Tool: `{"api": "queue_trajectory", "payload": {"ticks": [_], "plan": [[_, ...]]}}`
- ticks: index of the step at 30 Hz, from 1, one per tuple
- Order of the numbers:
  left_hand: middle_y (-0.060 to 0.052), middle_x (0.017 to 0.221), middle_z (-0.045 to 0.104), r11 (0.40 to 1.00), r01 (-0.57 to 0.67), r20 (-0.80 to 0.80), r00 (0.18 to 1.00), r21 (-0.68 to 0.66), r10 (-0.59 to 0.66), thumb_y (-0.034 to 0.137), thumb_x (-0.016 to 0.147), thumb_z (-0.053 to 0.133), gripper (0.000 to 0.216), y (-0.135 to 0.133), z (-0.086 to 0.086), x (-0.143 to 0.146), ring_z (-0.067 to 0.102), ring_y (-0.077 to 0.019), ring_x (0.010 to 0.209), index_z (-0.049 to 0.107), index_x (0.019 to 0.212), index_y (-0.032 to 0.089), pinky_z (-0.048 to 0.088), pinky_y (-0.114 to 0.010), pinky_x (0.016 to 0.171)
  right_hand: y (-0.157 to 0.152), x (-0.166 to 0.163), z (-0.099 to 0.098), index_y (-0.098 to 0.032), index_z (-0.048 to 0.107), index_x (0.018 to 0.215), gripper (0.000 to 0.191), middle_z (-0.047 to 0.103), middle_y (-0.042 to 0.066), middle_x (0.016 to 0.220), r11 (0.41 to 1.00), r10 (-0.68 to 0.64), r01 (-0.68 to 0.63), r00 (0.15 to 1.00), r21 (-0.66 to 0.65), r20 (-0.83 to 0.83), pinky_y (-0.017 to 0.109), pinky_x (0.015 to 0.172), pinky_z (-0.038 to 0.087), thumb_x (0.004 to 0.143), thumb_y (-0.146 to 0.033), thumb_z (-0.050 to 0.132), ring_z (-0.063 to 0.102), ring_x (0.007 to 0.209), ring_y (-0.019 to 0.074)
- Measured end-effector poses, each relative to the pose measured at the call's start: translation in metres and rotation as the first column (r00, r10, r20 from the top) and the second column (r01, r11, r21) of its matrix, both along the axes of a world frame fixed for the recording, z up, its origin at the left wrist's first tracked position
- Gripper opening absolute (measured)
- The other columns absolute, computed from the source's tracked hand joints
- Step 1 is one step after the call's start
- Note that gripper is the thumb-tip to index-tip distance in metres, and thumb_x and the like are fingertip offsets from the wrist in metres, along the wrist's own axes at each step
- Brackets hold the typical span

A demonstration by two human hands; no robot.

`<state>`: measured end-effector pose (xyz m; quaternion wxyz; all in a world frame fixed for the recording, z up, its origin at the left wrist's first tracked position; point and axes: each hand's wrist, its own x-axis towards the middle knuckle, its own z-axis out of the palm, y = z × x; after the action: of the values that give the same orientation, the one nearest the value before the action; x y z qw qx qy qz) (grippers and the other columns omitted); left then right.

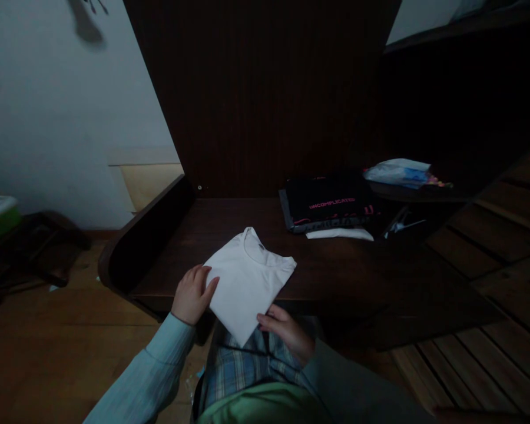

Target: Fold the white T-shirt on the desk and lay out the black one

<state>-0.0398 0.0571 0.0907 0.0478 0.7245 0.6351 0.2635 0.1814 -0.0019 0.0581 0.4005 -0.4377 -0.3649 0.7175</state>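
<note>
A folded white T-shirt lies partly on the dark wooden desk, its round collar toward the back and one corner sticking out over the front edge above my lap. At its left side my left hand grips the edge, thumb on top and the other fingers partly out of sight. My right hand pinches the lower right edge, with the thumb above the cloth and fingers beneath it.
Behind to the right sits a stack of dark folded clothes with pink lettering, a white folded item before it. A plastic packet rests on a shelf farther right. The desk's raised side panel bounds the left.
</note>
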Motion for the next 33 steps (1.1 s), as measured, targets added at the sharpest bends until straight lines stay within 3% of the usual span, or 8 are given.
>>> {"api": "queue_trajectory", "payload": {"ticks": [4, 7, 11, 16, 21, 28, 31, 33], "plan": [[-0.011, 0.092, 0.059, 0.999, 0.040, 0.070, 0.997, -0.029, -0.038, 0.044, 0.075, 0.046, 0.035, -0.010, 0.003, 0.005, 0.055, -0.0267, 0.087, 0.056, 0.095, 0.018, 0.043, -0.043, 0.083, -0.003, 0.009, 0.006, -0.019, 0.061, 0.092, 0.046, 0.066, 0.005, 0.089, 0.992, -0.109, 0.102, 0.989, -0.073, -0.098, 0.035, 0.084, 0.041, 0.054, -0.043, 0.071, 0.060, 0.088, 0.0207], [-0.011, 0.107, 0.057, 0.989, 0.081, 0.343, 0.939, -0.122, -0.034, 0.045, 0.067, 0.056, 0.050, -0.024, 0.008, 0.014, 0.054, -0.0267, 0.099, 0.052, 0.109, 0.018, 0.041, -0.041, 0.089, -0.012, 0.025, 0.008, -0.020, 0.057, 0.100, 0.049, 0.065, 0.005, 0.098, 0.976, -0.210, 0.199, 0.967, -0.087, -0.144, 0.035, 0.082, 0.043, 0.058, -0.045, 0.067, 0.058, 0.093, 0.0221], [-0.009, 0.125, 0.050, 0.887, 0.261, 0.739, 0.662, -0.380, 0.122, 0.043, 0.059, 0.067, 0.066, -0.039, 0.016, 0.024, 0.051, -0.0261, 0.108, 0.047, 0.119, 0.023, 0.044, -0.036, 0.087, -0.027, 0.043, 0.006, -0.021, 0.052, 0.105, 0.055, 0.061, 0.006, 0.104, 0.971, -0.240, 0.241, 0.969, 0.010, -0.057, 0.031, 0.071, 0.047, 0.056, -0.038, 0.072, 0.057, 0.093, 0.0225], [-0.004, 0.119, 0.056, 0.660, 0.532, 0.846, 0.377, -0.531, 0.377, 0.039, 0.059, 0.070, 0.060, -0.039, 0.037, 0.038, 0.062, -0.0186, 0.082, 0.052, 0.116, 0.030, 0.051, -0.027, 0.064, -0.026, 0.053, 0.020, -0.019, 0.052, 0.101, 0.054, 0.061, 0.002, 0.075, 0.949, -0.312, 0.312, 0.950, 0.047, -0.018, 0.022, 0.044, 0.039, 0.056, -0.040, 0.071, 0.052, 0.055, 0.0124], [-0.001, 0.085, 0.064, 0.609, 0.625, 0.865, 0.257, -0.488, 0.430, 0.027, 0.057, 0.073, 0.054, -0.027, 0.082, 0.060, 0.050, -0.0054, 0.046, 0.058, 0.109, 0.029, 0.040, -0.016, 0.040, -0.017, 0.072, 0.083, -0.017, 0.053, 0.100, 0.046, 0.058, 0.001, 0.071, 0.905, -0.400, 0.407, 0.913, 0.126, -0.077, 0.020, 0.042, 0.037, 0.059, -0.034, 0.066, 0.048, 0.051, 0.0092], [0.002, 0.053, 0.046, 0.430, 0.847, 0.904, 0.126, -0.313, 0.409, 0.013, 0.077, 0.052, 0.025, -0.010, 0.160, 0.104, 0.042, -0.0035, 0.043, 0.060, 0.100, 0.014, 0.034, -0.010, 0.037, -0.005, 0.121, 0.175, -0.016, 0.051, 0.070, 0.014, 0.048, -0.003, 0.054, 0.882, -0.380, 0.398, 0.917, 0.252, -0.117, 0.019, 0.039, 0.034, 0.065, -0.028, 0.057, 0.041, 0.042, 0.0060], [-0.001, 0.055, 0.049, 0.392, 0.880, 0.938, 0.143, -0.266, 0.314, 0.011, 0.079, 0.047, 0.021, 0.026, 0.189, 0.129, 0.047, -0.0065, 0.046, 0.057, 0.097, 0.009, 0.038, -0.013, 0.039, 0.029, 0.147, 0.213, -0.015, 0.051, 0.070, 0.004, 0.049, -0.002, 0.054, 0.889, -0.353, 0.363, 0.932, 0.280, -0.087, 0.017, 0.040, 0.036, 0.070, -0.020, 0.051, 0.044, 0.044, 0.0064], [-0.001, 0.057, 0.050, 0.453, 0.870, 0.973, 0.114, -0.195, 0.201, 0.011, 0.079, 0.048, 0.014, 0.065, 0.208, 0.150, 0.049, -0.0079, 0.048, 0.057, 0.089, 0.010, 0.039, -0.015, 0.040, 0.064, 0.166, 0.239, -0.015, 0.051, 0.071, 0.004, 0.051, -0.002, 0.054, 0.884, -0.360, 0.345, 0.933, 0.315, -0.012, 0.016, 0.040, 0.037, 0.071, -0.014, 0.047, 0.045, 0.044, 0.0063]]}}
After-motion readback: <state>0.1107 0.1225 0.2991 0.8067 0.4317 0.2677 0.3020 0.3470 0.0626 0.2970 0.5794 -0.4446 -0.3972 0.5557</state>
